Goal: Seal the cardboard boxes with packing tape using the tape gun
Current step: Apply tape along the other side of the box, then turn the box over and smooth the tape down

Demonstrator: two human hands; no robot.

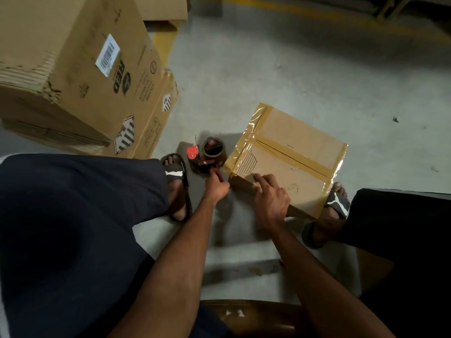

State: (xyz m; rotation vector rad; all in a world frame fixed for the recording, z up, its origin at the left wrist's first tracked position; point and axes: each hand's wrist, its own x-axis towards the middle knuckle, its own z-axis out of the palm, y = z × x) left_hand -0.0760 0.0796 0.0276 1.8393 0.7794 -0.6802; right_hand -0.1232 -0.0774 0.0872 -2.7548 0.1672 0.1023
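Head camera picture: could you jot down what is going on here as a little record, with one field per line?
place: concrete floor, seen from above by a seated person
left hand: closed on the handle of the red tape gun, which stands on the floor
right hand: fingers spread on the near edge of the small taped box
small taped box: shiny tape along its centre seam and edges
large boxes: stacked at upper left, barcode label on one
feet: in dark slides, either side of the work
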